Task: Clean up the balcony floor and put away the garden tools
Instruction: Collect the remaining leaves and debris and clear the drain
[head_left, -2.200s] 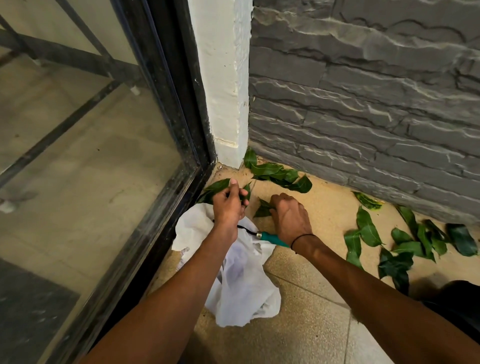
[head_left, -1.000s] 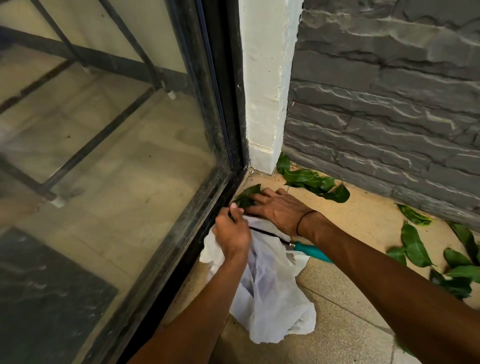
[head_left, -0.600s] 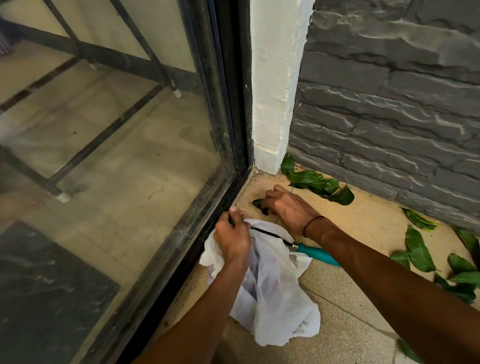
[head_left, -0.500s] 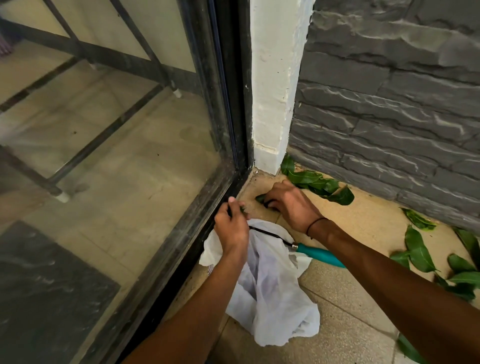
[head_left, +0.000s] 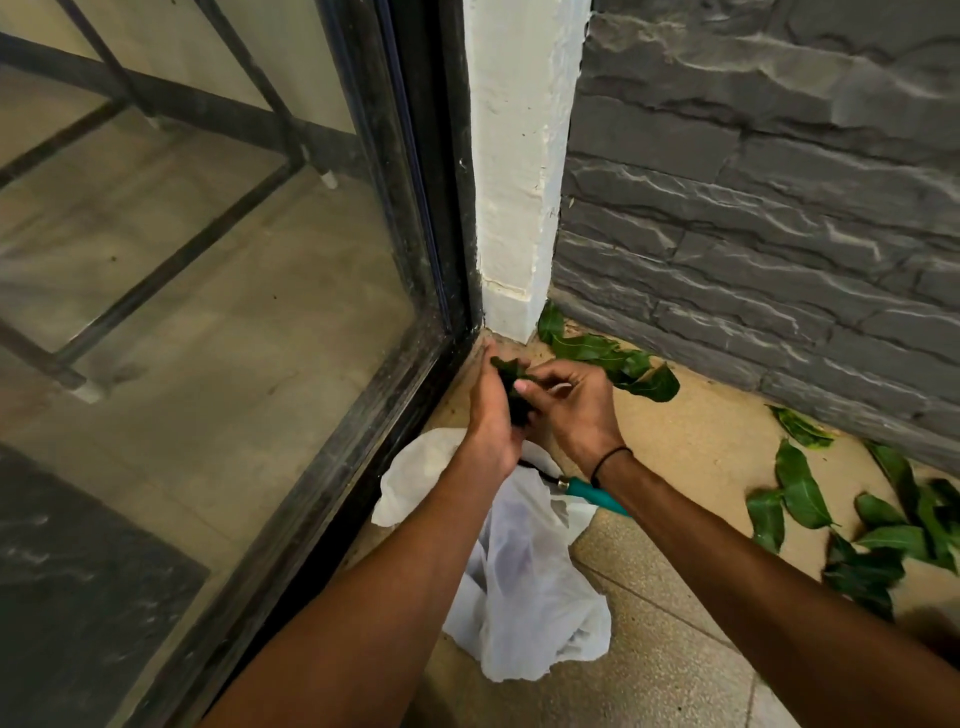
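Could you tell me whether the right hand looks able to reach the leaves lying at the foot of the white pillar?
Probably yes: the right hand is close beside those leaves with bare floor between, though it pinches gathered leaves.

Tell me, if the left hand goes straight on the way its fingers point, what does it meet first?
Probably the foot of the white pillar in the corner; the left hand, gripping leaves, points there. Depth is unclear.

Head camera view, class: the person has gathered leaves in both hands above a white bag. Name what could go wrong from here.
1. The white plastic bag lies crumpled, no hand holding its mouth, so the bunch of leaves gripped between left hand and right hand may spill beside it.
2. The teal-handled tool lies across the bag and could block it.
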